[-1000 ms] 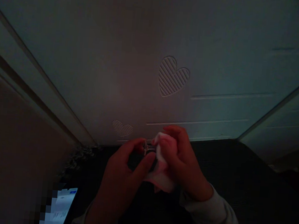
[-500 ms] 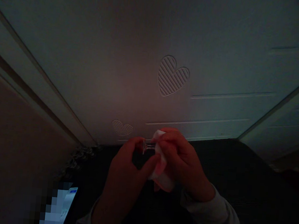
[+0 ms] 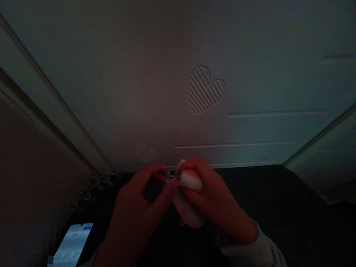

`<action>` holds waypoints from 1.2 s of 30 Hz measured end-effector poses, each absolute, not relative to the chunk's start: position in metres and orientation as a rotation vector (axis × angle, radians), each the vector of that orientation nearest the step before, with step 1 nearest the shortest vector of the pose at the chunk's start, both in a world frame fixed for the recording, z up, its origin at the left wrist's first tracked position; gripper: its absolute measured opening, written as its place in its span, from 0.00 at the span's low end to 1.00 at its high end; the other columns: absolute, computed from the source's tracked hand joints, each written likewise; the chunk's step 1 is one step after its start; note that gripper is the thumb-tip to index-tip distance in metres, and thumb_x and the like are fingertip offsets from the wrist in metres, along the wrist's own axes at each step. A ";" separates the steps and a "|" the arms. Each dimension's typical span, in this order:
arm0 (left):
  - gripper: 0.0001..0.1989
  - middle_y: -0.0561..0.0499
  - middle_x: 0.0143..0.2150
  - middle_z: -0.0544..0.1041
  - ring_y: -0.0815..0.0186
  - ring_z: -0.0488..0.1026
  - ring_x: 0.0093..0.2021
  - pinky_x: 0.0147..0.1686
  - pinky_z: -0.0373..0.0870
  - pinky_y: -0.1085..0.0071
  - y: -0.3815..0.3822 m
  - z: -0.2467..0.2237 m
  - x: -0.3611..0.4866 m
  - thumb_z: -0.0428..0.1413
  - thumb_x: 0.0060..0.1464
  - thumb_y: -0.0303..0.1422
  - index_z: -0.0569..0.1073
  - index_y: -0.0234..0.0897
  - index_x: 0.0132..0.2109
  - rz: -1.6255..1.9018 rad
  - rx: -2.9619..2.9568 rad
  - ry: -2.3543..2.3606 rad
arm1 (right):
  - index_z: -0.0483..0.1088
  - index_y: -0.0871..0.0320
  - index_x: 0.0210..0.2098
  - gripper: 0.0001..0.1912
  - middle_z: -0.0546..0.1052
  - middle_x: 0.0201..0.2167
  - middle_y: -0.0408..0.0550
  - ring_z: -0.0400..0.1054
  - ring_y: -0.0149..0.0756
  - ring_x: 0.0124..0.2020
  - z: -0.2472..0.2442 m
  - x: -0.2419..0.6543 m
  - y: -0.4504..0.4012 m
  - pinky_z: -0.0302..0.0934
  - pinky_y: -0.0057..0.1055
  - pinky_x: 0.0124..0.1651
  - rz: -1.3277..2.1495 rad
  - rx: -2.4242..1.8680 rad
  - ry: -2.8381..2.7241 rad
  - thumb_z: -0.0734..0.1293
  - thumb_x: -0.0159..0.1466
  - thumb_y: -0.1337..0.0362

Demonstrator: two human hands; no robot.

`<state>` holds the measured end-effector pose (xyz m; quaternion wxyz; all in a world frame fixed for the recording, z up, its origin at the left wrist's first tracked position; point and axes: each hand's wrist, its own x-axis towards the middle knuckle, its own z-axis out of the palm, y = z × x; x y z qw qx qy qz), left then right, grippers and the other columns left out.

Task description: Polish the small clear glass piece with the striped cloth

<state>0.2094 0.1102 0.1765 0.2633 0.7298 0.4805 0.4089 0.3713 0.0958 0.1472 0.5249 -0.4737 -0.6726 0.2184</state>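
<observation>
Between the thumb and fingers of my left hand (image 3: 142, 207) is a small clear, glassy object (image 3: 168, 176), its thin stem pointing right. My right hand (image 3: 216, 199) is wrapped round a white and pink cloth (image 3: 191, 181), which meets the stem of the clear object. A loose part of the cloth hangs below my right hand. The two hands are close together, low in the middle of the view. The picture is dark, and the far end of the stem is hidden by the cloth.
A lit phone (image 3: 73, 245) lies at the lower left on a dark surface (image 3: 271, 208). Behind stands a pale panel (image 3: 157, 86) with grooved hearts and lines. Small ring-like shapes (image 3: 94, 184), too dim to name, run along the left edge.
My left hand has moved a little left and down. My right hand has turned and bunched the cloth, which now sits more to the right. More of the phone shows.
</observation>
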 end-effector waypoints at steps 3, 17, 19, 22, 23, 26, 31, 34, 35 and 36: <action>0.10 0.53 0.33 0.79 0.64 0.76 0.34 0.37 0.73 0.67 0.107 0.176 0.213 0.58 0.52 0.38 0.75 0.40 0.41 1.146 2.069 1.302 | 0.66 0.55 0.40 0.12 0.75 0.38 0.48 0.70 0.38 0.39 0.144 0.372 0.098 0.64 0.35 0.42 0.514 -1.211 -1.605 0.64 0.57 0.72; 0.07 0.51 0.36 0.78 0.63 0.75 0.36 0.39 0.72 0.66 0.103 0.172 0.217 0.55 0.57 0.33 0.73 0.39 0.44 1.165 2.371 1.246 | 0.65 0.55 0.30 0.05 0.74 0.23 0.43 0.66 0.35 0.24 0.140 0.373 0.099 0.52 0.28 0.27 0.327 -1.507 -1.636 0.67 0.57 0.67; 0.07 0.50 0.36 0.77 0.63 0.75 0.36 0.39 0.71 0.65 0.101 0.169 0.222 0.54 0.57 0.33 0.72 0.39 0.43 1.184 2.412 1.243 | 0.64 0.56 0.29 0.04 0.73 0.23 0.42 0.66 0.34 0.23 0.137 0.375 0.101 0.51 0.27 0.26 0.323 -1.550 -1.649 0.66 0.57 0.66; 0.05 0.52 0.31 0.75 0.63 0.74 0.32 0.34 0.70 0.66 0.101 0.168 0.228 0.54 0.57 0.35 0.71 0.39 0.38 1.160 2.387 1.316 | 0.63 0.55 0.28 0.03 0.72 0.22 0.42 0.65 0.34 0.23 0.135 0.376 0.103 0.50 0.27 0.26 0.322 -1.581 -1.673 0.64 0.57 0.67; 0.07 0.53 0.28 0.74 0.64 0.73 0.29 0.31 0.69 0.68 0.100 0.169 0.230 0.53 0.58 0.37 0.69 0.39 0.36 1.127 2.349 1.354 | 0.63 0.55 0.28 0.04 0.72 0.22 0.42 0.65 0.34 0.23 0.135 0.375 0.104 0.49 0.27 0.26 0.326 -1.576 -1.681 0.64 0.58 0.67; 0.14 0.59 0.20 0.66 0.68 0.67 0.20 0.21 0.61 0.74 0.101 0.172 0.231 0.48 0.60 0.42 0.63 0.41 0.29 1.031 2.209 1.411 | 0.62 0.55 0.27 0.05 0.71 0.22 0.42 0.65 0.34 0.23 0.136 0.368 0.104 0.50 0.27 0.26 0.359 -1.527 -1.710 0.64 0.59 0.66; 0.13 0.61 0.18 0.64 0.70 0.64 0.17 0.18 0.55 0.75 0.103 0.170 0.231 0.44 0.61 0.38 0.62 0.42 0.29 1.110 2.125 1.442 | 0.62 0.56 0.27 0.06 0.71 0.23 0.41 0.65 0.32 0.23 0.136 0.357 0.103 0.50 0.26 0.27 0.391 -1.471 -1.739 0.64 0.60 0.68; 0.10 0.61 0.18 0.64 0.70 0.63 0.16 0.17 0.54 0.75 0.104 0.167 0.231 0.45 0.59 0.35 0.62 0.42 0.29 1.194 2.161 1.437 | 0.62 0.56 0.28 0.06 0.71 0.23 0.41 0.65 0.31 0.23 0.136 0.355 0.103 0.50 0.26 0.27 0.419 -1.478 -1.737 0.64 0.60 0.69; 0.10 0.61 0.17 0.63 0.71 0.63 0.16 0.17 0.53 0.75 0.105 0.167 0.231 0.46 0.59 0.35 0.62 0.41 0.29 1.197 2.179 1.422 | 0.62 0.56 0.28 0.06 0.71 0.23 0.41 0.65 0.31 0.24 0.136 0.355 0.103 0.50 0.26 0.27 0.427 -1.482 -1.743 0.64 0.60 0.69; 0.10 0.61 0.17 0.63 0.71 0.63 0.16 0.17 0.53 0.75 0.106 0.167 0.230 0.45 0.58 0.35 0.62 0.41 0.29 1.190 2.193 1.404 | 0.62 0.57 0.28 0.06 0.72 0.24 0.42 0.66 0.32 0.24 0.136 0.355 0.103 0.50 0.26 0.27 0.437 -1.488 -1.751 0.64 0.60 0.70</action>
